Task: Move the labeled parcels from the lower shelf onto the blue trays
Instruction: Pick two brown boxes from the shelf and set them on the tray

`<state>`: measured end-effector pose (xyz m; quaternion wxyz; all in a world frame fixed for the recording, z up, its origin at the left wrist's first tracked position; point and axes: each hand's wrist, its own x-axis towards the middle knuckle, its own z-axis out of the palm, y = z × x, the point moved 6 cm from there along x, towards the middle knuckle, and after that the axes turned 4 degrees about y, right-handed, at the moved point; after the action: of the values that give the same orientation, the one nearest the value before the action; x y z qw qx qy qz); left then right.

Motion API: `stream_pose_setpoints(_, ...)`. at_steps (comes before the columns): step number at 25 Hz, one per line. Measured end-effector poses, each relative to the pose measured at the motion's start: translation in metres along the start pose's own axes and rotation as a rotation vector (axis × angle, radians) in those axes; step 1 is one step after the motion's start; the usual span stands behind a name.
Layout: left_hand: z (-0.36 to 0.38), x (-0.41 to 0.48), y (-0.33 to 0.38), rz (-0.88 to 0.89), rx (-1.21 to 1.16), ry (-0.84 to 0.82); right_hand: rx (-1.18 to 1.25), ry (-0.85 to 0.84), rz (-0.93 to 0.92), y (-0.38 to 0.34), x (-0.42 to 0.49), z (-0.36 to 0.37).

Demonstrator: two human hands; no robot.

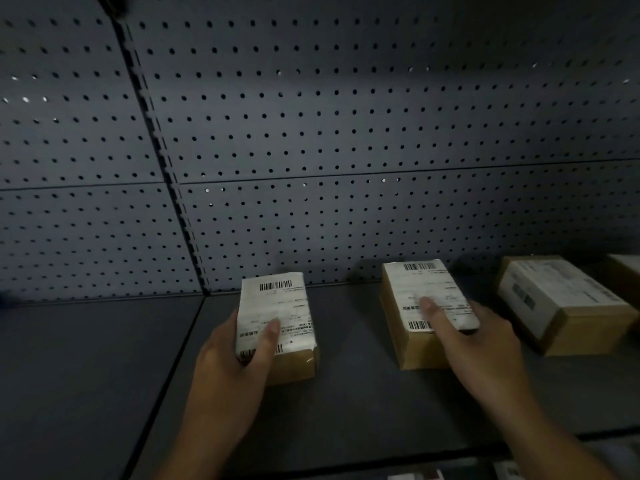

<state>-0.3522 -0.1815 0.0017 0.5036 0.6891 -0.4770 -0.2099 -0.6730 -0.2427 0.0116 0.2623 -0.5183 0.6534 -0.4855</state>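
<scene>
Two small brown cardboard parcels with white barcode labels sit on the dark grey shelf [346, 393]. My left hand [239, 358] grips the left parcel [280, 306], thumb lying across its label and fingers around its left side. My right hand [485, 344] holds the middle parcel [419, 289], thumb on top of the label and fingers down its right side. A third labelled parcel [561, 303] stands further right, untouched. No blue tray is in view.
A grey pegboard back wall [311, 133] rises behind the shelf, with a vertical slotted post [162, 157] at the left. A fourth box [628, 268] shows at the right edge. Below the shelf's front edge, bits of other items [415, 475] show.
</scene>
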Motion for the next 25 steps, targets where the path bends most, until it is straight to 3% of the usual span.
stream_pose_setpoints(10,0.021,-0.036,0.016,0.151,-0.174,0.048,0.122,0.206,-0.166,0.008,-0.028,-0.006)
stream_pose_setpoints(15,0.020,-0.033,0.011,0.052,-0.315,0.109,0.214,0.247,-0.148,0.012,-0.030,-0.007)
stream_pose_setpoints(25,-0.020,-0.049,0.027,0.105,-0.473,0.383,0.516,0.104,-0.163,-0.016,-0.040,0.008)
